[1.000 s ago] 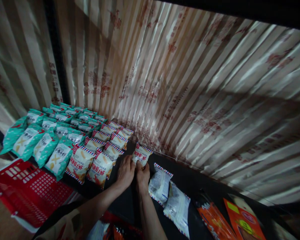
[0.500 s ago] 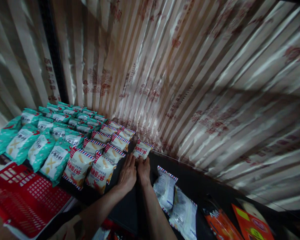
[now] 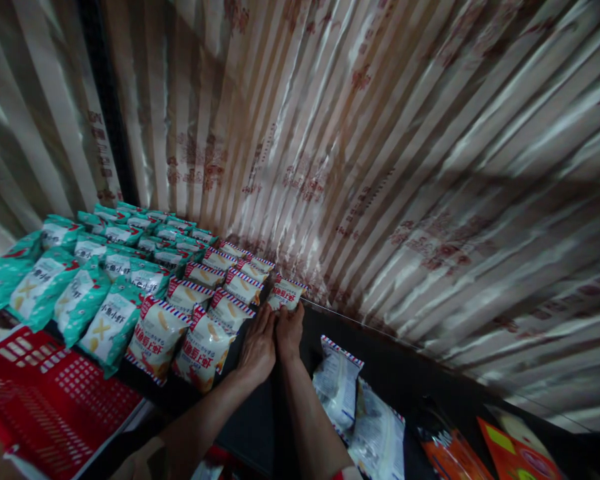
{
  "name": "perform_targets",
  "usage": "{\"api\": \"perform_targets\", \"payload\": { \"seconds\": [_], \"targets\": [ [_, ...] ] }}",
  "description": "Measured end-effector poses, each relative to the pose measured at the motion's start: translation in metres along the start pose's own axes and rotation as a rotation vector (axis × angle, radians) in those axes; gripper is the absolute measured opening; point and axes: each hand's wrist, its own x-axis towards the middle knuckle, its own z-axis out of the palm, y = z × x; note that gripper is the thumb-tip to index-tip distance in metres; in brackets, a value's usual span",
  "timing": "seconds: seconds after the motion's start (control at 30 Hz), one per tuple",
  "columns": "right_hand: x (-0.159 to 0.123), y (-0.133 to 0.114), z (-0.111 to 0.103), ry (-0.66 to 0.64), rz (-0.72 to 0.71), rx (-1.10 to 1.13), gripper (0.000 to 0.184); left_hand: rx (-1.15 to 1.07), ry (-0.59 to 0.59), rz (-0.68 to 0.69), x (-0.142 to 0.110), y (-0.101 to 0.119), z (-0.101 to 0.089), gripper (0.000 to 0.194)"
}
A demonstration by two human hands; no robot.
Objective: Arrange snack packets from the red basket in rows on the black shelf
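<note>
A white snack bag (image 3: 286,295) with red lettering and a striped top edge stands at the back of the black shelf (image 3: 253,427). My right hand (image 3: 289,331) grips its lower part with bent fingers. My left hand (image 3: 259,343) lies beside it, fingers stretched forward, their tips at the bag's lower left corner. Left of that hand, matching white bags (image 3: 205,347) stand in two rows. To the right, a similar bag (image 3: 336,383) lies with its printed back up, beside another one (image 3: 379,430).
Several rows of green snack bags (image 3: 107,323) fill the shelf's left side. A red plastic basket (image 3: 55,400) sits below them at the front left. Orange packets (image 3: 453,450) lie at the lower right. A pleated, patterned sheet (image 3: 300,133) hangs behind the shelf.
The bag between my hands has shifted slightly left and back, and my right hand has moved up along its right side. The view has shifted slightly.
</note>
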Motion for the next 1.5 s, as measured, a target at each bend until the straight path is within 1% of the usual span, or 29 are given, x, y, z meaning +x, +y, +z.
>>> {"api": "perform_targets", "payload": {
  "seconds": [0.07,0.17,0.33,0.53,0.7,0.77,0.87,0.93,1.03,1.17,1.27,1.37,1.5],
  "targets": [
    [0.003,0.001,0.003,0.005,-0.034,0.012,0.052,-0.007,0.009,0.008,0.001,0.000,-0.003,0.051],
    [0.008,0.005,0.008,0.050,-0.079,-0.021,0.048,-0.005,0.010,0.009,0.002,0.000,-0.008,0.051],
    [0.010,0.011,0.010,0.094,-0.137,-0.047,0.039,0.035,-0.037,-0.028,0.003,0.003,-0.009,0.050],
    [0.001,0.004,0.005,0.150,-0.147,-0.159,0.027,0.065,-0.071,-0.052,0.006,0.003,-0.010,0.050],
    [-0.007,-0.001,0.001,0.104,-0.220,-0.324,0.032,0.085,-0.103,-0.041,0.007,0.002,-0.013,0.049],
    [-0.008,-0.001,0.000,0.084,-0.252,-0.343,0.035,0.085,-0.111,-0.042,0.007,0.003,-0.012,0.050],
    [-0.009,-0.001,-0.001,0.069,-0.281,-0.327,0.042,0.081,-0.090,-0.052,0.006,0.003,-0.009,0.050],
    [-0.008,0.000,-0.001,0.069,-0.282,-0.314,0.044,0.074,-0.067,-0.055,0.006,0.002,-0.007,0.050],
    [-0.007,0.000,0.000,0.068,-0.267,-0.307,0.044,0.067,-0.048,-0.049,0.005,0.000,-0.005,0.051],
    [-0.007,0.001,0.002,0.036,-0.252,-0.323,0.040,0.081,-0.061,-0.067,0.006,-0.001,-0.005,0.049],
    [-0.011,0.000,0.000,0.008,-0.258,-0.353,0.042,0.087,-0.071,-0.075,0.007,-0.001,-0.005,0.048],
    [-0.019,-0.003,-0.006,0.008,-0.263,-0.387,0.044,0.083,-0.057,-0.043,0.005,-0.002,-0.003,0.048],
    [-0.031,-0.004,-0.018,0.049,-0.360,-0.408,0.043,0.074,-0.032,0.037,-0.001,-0.001,-0.002,0.047]
  ]
}}
